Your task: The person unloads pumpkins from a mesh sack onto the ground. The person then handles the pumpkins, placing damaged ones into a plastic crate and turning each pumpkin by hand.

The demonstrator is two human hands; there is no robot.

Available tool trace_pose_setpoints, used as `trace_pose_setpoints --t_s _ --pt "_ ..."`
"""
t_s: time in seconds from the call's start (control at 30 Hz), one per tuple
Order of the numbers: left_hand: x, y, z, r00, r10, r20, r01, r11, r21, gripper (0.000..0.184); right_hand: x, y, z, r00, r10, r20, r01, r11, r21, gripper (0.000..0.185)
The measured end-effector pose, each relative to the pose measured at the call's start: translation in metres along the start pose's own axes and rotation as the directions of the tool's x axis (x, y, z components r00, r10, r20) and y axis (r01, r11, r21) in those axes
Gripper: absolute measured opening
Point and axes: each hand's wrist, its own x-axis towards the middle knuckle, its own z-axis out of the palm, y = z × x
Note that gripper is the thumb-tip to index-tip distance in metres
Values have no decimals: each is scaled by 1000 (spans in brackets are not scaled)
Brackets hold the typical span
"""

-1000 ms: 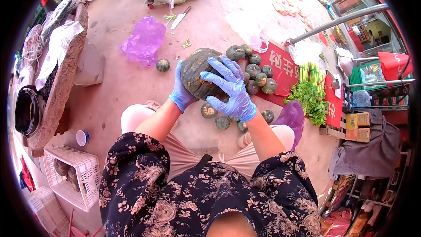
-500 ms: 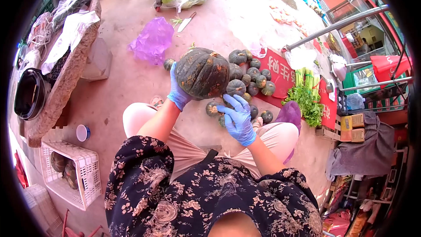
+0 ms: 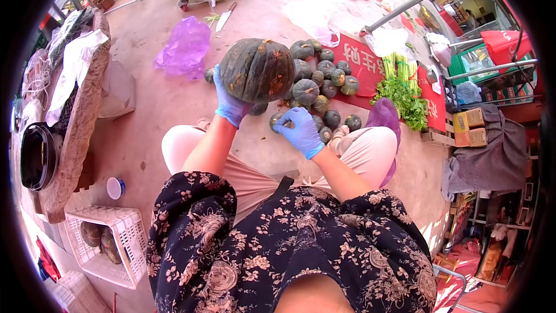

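Observation:
A large dark green ribbed pumpkin (image 3: pixel 258 71) with orange-brown patches is held up by my left hand (image 3: pixel 230 104), which wears a blue glove and grips its left and lower side. My right hand (image 3: pixel 301 130), also in a blue glove, is below and to the right of the pumpkin, apart from it. Its fingers are bent together in a pinch; whatever may be between them is hidden. Just behind these fingertips sits a small green pumpkin (image 3: pixel 277 120) on the ground. Several more small pumpkins (image 3: pixel 305 91) lie in a cluster to the right.
Leafy celery (image 3: pixel 405 95) lies on a red mat (image 3: pixel 362 64). A purple plastic bag (image 3: pixel 184 49) and a knife (image 3: pixel 225 18) are on the ground ahead. At left are a stone slab (image 3: pixel 87 104), a paper cup (image 3: pixel 116 188) and a white crate (image 3: pixel 139 249) holding pumpkins.
My right hand has moved down and away from the large pumpkin, and its fingers have drawn together. The pumpkin stays in my left hand, seemingly tilted differently. The camera view has shifted.

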Motion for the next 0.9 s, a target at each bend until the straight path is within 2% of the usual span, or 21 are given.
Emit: trace_pose_setpoints --t_s 0.03,0.1,0.17,0.23,0.27,0.3,0.37,0.4,0.5,0.53,0.57,0.63,0.67,0.73,0.77,0.8,0.9 --pt "2 1 3 998 -68 -3 65 968 -242 53 1 0 0 1000 12 -12 -12 999 40 10" --pt "6 3 9 990 -140 -15 117 877 -466 54 3 -3 0 998 61 -32 -56 989 137 11" --pt "10 -4 3 996 -82 -23 71 946 -315 57 5 -10 -4 990 135 -43 -120 961 248 11" --pt "13 -4 6 996 -83 -44 65 949 -308 60 5 -8 -8 987 150 -65 -127 955 270 16" --pt "13 -2 7 992 -113 -63 81 922 -379 61 5 -7 -10 985 157 -76 -130 951 281 19" --pt "14 0 9 987 -142 -79 92 890 -447 62 8 -10 -16 985 110 -135 -84 980 181 22" --pt "15 1 9 986 -142 -90 88 894 -439 63 16 -19 -29 972 0 -233 -6 1000 -27 30" --pt "14 2 10 986 -141 -86 89 892 -443 63 20 -18 -29 962 -12 -274 9 1000 -13 52" --pt "10 5 14 990 -132 -52 93 877 -471 63 56 -47 -45 889 -287 -356 261 958 -119 82" --pt "10 4 16 998 -43 -41 38 993 -111 63 64 -48 -48 898 -296 -327 273 955 -116 91" --pt "9 4 17 999 37 0 -36 964 263 63 73 -48 -49 905 -306 -296 285 952 -114 100" --pt "5 8 19 999 -30 32 34 992 -125 65 91 -51 -52 918 -327 -226 309 945 -110 112" --pt "2 10 20 985 -139 99 164 611 -775 67 98 -53 -53 923 -336 -187 320 941 -110 115" --pt "0 13 23 968 -162 190 223 215 -951 68 104 -52 -54 929 -354 -103 347 934 -79 116" --pt "0 12 25 977 -146 159 212 531 -820 66 105 -53 -55 927 -368 -73 360 927 -105 114" --pt "0 12 25 984 -120 131 175 784 -596 65 106 -54 -56 925 -378 -41 370 920 -130 113" --pt "-3 12 22 983 -112 149 178 793 -583 65 107 -55 -56 908 -418 -26 407 896 -178 109"
